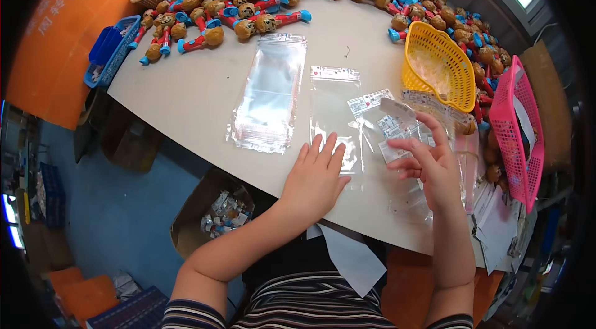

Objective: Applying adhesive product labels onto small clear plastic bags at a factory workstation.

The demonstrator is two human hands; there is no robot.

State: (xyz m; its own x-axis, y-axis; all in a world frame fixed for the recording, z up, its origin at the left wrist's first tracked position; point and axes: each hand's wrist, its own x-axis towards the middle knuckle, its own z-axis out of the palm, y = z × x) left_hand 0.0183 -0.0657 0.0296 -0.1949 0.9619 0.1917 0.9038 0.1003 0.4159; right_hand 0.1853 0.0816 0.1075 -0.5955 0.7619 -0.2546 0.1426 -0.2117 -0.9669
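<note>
My left hand (pixel 316 173) lies flat with fingers spread on the lower part of a clear plastic bag (pixel 335 102) with a printed header strip. To the right, my right hand (pixel 434 164) hovers over overlapping clear bags (pixel 410 198) with printed strips; its fingers are curved and apart. One bag's upper edge curls up beside its raised fingertip, and I see no firm grip on it. Small printed labels (pixel 391 124) show under and beside those fingers. Left of my left hand lies a neat stack of clear bags (pixel 270 90).
Many toy figures (pixel 248 9) with brown heads and red-and-blue bodies pile along the table's far edge. A yellow basket (pixel 439 65) and a pink basket (pixel 521 133) stand at right, a blue basket (pixel 115 49) at far left. Below the table's edge is a cardboard box (pixel 186 223) of scraps.
</note>
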